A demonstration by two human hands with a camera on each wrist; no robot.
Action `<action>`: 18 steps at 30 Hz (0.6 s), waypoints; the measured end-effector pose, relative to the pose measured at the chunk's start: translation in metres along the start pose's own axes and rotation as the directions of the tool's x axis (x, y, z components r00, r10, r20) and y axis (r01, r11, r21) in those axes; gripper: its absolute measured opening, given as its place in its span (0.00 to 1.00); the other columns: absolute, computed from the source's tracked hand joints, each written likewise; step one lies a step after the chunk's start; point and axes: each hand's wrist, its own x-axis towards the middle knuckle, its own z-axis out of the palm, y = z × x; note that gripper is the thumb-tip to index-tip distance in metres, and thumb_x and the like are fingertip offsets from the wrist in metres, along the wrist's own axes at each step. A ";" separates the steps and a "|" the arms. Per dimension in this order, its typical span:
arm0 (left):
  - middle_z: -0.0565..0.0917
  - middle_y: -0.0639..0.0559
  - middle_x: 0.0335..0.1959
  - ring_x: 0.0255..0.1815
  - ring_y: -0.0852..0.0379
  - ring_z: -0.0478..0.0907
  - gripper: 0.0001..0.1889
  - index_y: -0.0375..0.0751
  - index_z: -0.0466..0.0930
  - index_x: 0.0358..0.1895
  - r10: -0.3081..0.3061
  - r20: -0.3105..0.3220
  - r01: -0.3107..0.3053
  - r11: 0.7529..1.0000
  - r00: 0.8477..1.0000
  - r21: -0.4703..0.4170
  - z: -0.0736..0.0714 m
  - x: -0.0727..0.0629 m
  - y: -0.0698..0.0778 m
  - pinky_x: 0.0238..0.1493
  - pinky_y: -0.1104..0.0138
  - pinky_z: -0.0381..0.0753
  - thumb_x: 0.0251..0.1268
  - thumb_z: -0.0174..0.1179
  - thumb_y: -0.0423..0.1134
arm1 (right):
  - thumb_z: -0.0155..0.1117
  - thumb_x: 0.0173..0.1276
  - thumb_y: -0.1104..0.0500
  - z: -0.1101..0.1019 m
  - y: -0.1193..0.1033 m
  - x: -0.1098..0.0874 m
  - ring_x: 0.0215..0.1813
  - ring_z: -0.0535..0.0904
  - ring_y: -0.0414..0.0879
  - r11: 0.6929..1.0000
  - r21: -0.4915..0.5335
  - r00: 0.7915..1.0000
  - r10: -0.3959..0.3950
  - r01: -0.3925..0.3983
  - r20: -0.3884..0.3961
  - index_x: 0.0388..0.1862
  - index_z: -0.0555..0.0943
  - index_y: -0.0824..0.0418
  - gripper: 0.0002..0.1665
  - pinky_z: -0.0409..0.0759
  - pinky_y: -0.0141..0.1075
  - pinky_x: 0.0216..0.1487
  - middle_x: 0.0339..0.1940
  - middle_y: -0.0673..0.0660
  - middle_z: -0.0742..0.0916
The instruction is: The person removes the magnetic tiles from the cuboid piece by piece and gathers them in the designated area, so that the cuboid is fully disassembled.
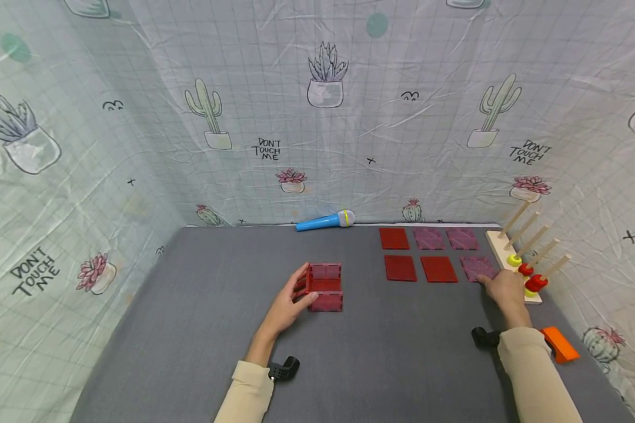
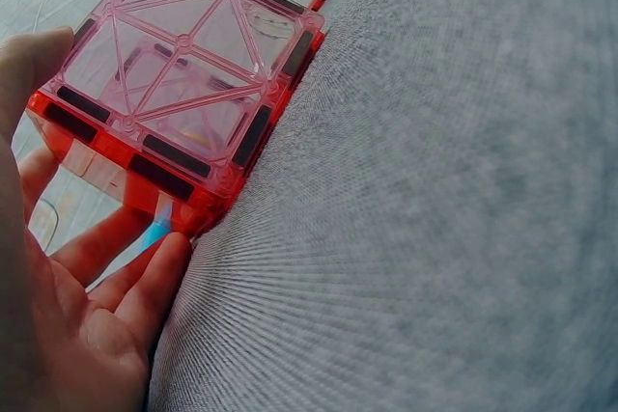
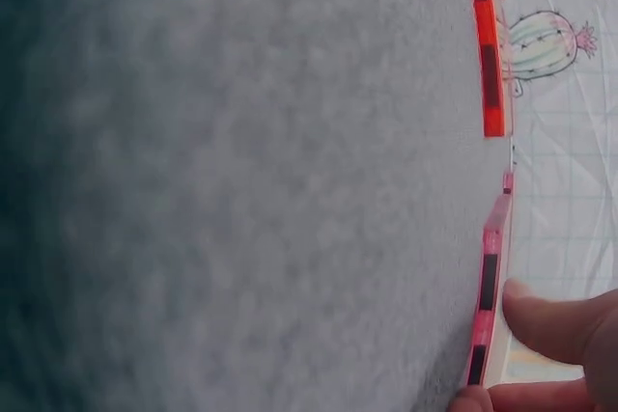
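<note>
My left hand grips a box of red and pink magnetic tiles, its thumb at the near side and its fingers along the left side. In the left wrist view, the pink face of the box shows clear ribs and dark magnets. Over on the right, my right hand pinches the near edge of a pink magnetic tile, low at the table. The right wrist view shows the thumb above that pink tile and a fingertip at its edge.
Red magnetic tiles and pink ones lie flat in two rows. A wooden peg stand with coloured rings stands at the right edge. Behind lies a blue toy microphone. An orange object lies beside the right forearm.
</note>
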 end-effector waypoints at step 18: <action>0.64 0.41 0.78 0.75 0.40 0.65 0.39 0.44 0.53 0.80 -0.011 0.026 0.012 1.000 1.000 -0.025 -0.005 -0.007 0.033 0.71 0.41 0.68 0.70 0.61 0.37 | 0.53 0.73 0.49 -0.015 -0.020 -0.009 0.62 0.67 0.78 0.991 0.131 0.993 0.000 0.016 -0.116 0.63 0.68 0.86 0.39 0.69 0.67 0.63 0.61 0.86 0.73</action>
